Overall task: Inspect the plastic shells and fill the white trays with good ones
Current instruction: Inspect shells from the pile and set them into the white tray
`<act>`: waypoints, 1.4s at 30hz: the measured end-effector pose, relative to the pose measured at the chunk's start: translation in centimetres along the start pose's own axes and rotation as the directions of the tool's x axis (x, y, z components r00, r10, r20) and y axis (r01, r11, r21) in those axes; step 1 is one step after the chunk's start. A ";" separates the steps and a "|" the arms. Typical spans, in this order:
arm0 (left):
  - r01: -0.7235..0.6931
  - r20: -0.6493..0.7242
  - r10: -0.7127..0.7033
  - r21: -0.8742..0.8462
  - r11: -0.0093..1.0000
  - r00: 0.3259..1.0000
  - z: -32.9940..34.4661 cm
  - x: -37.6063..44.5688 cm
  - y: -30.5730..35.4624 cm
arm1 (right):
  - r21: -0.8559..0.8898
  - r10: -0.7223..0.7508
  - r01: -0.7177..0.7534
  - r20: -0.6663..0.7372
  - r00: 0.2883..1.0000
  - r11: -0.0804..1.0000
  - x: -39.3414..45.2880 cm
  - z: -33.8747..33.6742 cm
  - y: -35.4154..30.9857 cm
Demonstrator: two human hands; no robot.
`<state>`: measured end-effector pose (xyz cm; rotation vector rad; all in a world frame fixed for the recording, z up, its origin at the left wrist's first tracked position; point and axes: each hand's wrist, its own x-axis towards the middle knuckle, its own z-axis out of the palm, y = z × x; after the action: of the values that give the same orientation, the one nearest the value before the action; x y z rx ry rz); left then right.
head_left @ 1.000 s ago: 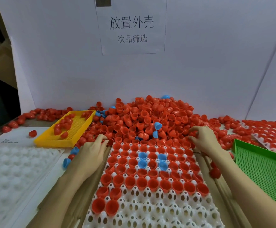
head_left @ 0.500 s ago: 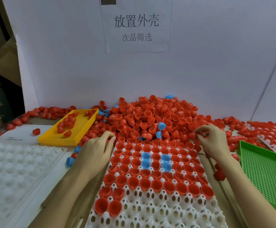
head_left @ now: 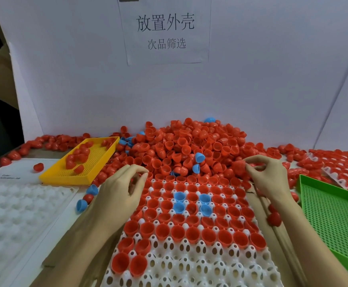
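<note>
Since the earlier shots our right hand (head_left: 269,179) had come up off the edge of the pile and was pinching a red shell (head_left: 237,168) between thumb and fingertips, held just above the far right corner of the white tray (head_left: 189,270). Our left hand (head_left: 120,190) had lifted a bit too, hovering over the tray's left edge with the fingers loosely curled; we couldn't tell for sure if anything was in it, looked like nothing.

That tray sat right in front of us, its far rows packed with red shells sitting open side up, plus four blue shells (head_left: 191,201) clustered near the middle. Nearer rows were mostly bare holes, apart from two pairs of red ones on the left side.

Behind it was the big pile of shells (head_left: 189,146) against the white backboard, nearly all red with a few blue mixed in. On the left we had a yellow tray (head_left: 65,177) with a handful of red shells in it, and an unfilled white tray (head_left: 13,214) nearer us. On the right was a green tray (head_left: 334,214), and past it another white tray full of red shells (head_left: 343,164). A paper sign (head_left: 166,30) with Chinese text hung on the backboard.
</note>
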<state>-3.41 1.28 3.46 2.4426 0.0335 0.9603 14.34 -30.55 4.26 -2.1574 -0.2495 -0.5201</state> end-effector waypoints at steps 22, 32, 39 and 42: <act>0.065 0.187 0.058 -0.588 0.806 0.981 0.2 -1.2 4.3 | 0.509 -0.233 -0.144 0.605 0.761 0.849 -9.1 0.3 -12.3; 0.321 0.366 -0.103 -0.608 0.726 0.925 -1.3 -0.2 2.0 | 0.540 -0.154 -0.270 0.614 0.774 0.797 -9.0 1.2 -12.2; 0.520 0.159 -0.697 -0.782 0.343 0.699 -2.7 2.2 -4.7 | 0.549 -0.135 -0.307 0.623 0.771 0.777 -7.7 0.3 -11.1; 0.488 0.166 -0.752 -0.843 0.228 0.638 -3.4 2.5 -8.0 | 0.546 -0.134 -0.306 0.624 0.770 0.780 -7.6 0.3 -10.8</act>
<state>-2.46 10.23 3.36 1.1269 0.5203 0.6550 3.80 -23.78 8.45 -1.5841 -0.5959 0.3665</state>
